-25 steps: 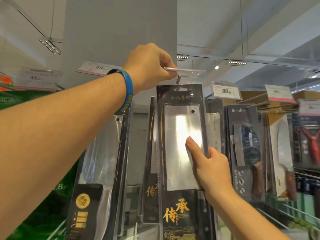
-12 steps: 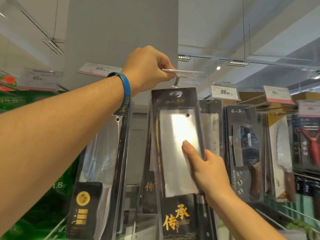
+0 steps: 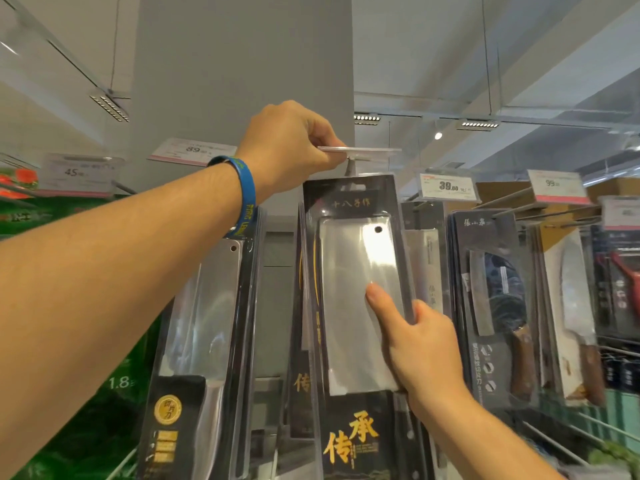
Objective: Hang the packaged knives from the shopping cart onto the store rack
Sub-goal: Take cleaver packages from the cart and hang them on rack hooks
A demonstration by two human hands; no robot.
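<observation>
The fingers (image 3: pixel 327 138) of my left hand (image 3: pixel 287 147) are clamped on the clear price flap (image 3: pixel 374 153), holding it level above the rack's peg (image 3: pixel 349 168). Over the last 1 second the packaged knife (image 3: pixel 346 271) has slid slightly left and straightened. Its hang slot now sits just under the peg tip, seemingly not yet threaded, so I judge threading comes next. My right hand (image 3: pixel 426 351) grips the pack's right edge, thumb flat on the front, well below my left fingers. Hung packs (image 3: pixel 498 306) flank it on the right.
</observation>
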